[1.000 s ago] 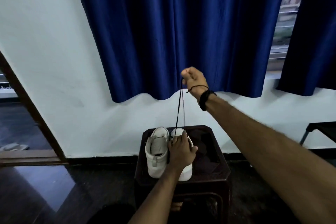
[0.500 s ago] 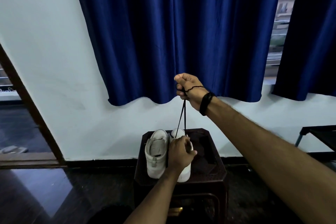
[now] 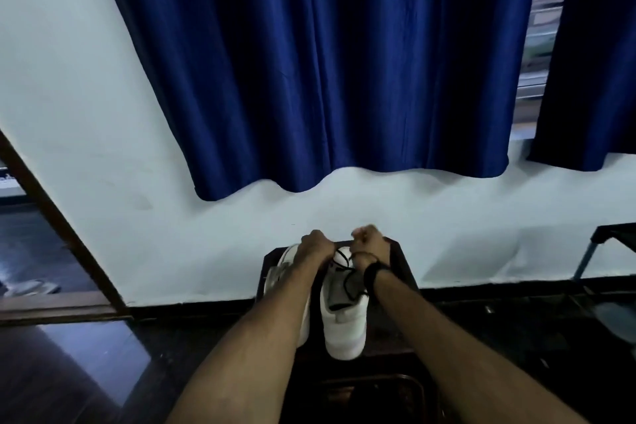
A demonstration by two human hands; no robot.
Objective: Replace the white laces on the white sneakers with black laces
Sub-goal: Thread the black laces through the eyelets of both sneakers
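Observation:
Two white sneakers stand side by side on a dark stool (image 3: 401,253), toes toward the wall. The right sneaker (image 3: 344,323) carries a black lace (image 3: 344,260) crossing near its toe, with loose lace hanging by its tongue. My arm mostly covers the left sneaker (image 3: 280,272). My left hand (image 3: 315,244) is closed at the toe end of the shoes. Just to the right, my right hand (image 3: 370,241) is a fist over the right sneaker's toe, a black band on its wrist. Both seem to pinch lace ends, but the fingers hide the grip.
A white wall with blue curtains (image 3: 327,62) rises straight behind the stool. A dark wooden door frame (image 3: 51,224) slants at the left, with a sandal (image 3: 29,287) on the floor beyond. A metal-legged piece of furniture (image 3: 605,241) stands at the right.
My right hand came down from high above the stool, where it held the black lace taut, to the sneaker's toe. My left hand slid forward from the shoe's collar to the toe.

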